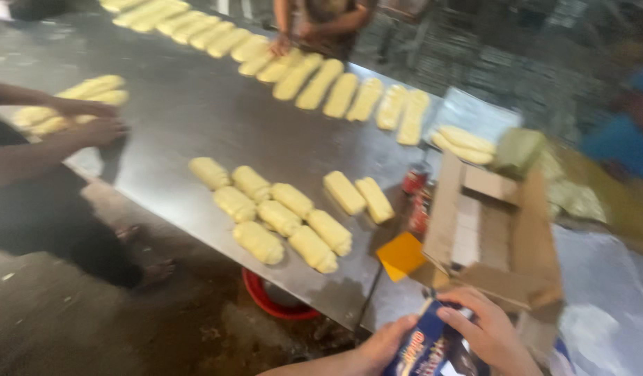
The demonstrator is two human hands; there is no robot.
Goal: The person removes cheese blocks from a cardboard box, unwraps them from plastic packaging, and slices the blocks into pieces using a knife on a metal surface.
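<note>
My left hand (384, 346) and my right hand (487, 327) both grip a blue printed packet (427, 348) at the bottom edge of the view. Just above them stands an open cardboard box (495, 230) on the steel table (196, 111). To the left of the box lie several pale yellow dough logs (279, 217) in a loose cluster near the table's front edge.
A long row of dough logs (314, 80) runs along the far edge. A person at the left handles dough (77, 104); another stands at the far side (321, 28). A yellow scraper (401, 255), red cans (415, 188), a red basin (272, 299) under the table.
</note>
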